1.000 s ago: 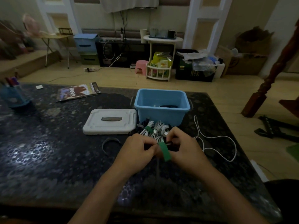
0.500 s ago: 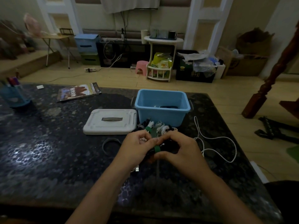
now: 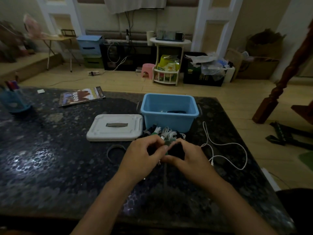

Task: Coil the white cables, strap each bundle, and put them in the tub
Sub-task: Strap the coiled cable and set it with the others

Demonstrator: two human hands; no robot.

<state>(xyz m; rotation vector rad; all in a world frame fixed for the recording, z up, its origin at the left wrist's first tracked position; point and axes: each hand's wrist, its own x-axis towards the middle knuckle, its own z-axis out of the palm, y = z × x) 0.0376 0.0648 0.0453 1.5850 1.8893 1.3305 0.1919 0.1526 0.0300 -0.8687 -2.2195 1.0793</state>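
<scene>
Gone from sight since a second ago is the long green tail that hung between my hands; only a short stub of the green strap (image 3: 168,143) now shows, so I judge it mostly wound round the bundle. Seen from the head camera, my left hand (image 3: 144,154) and right hand (image 3: 188,156) meet just in front of the blue tub (image 3: 169,112), fingers of both curled and pinching the strap on a dark bundle I can barely make out. More white coils (image 3: 166,132) lie against the tub's near wall; one loose white cable (image 3: 225,150) sprawls to the tub's right, uncoiled. The white lid (image 3: 115,127) rests left of the tub. To finish well, I would keep the strap taut, press its end flat onto itself, then check the loops do not slip.
</scene>
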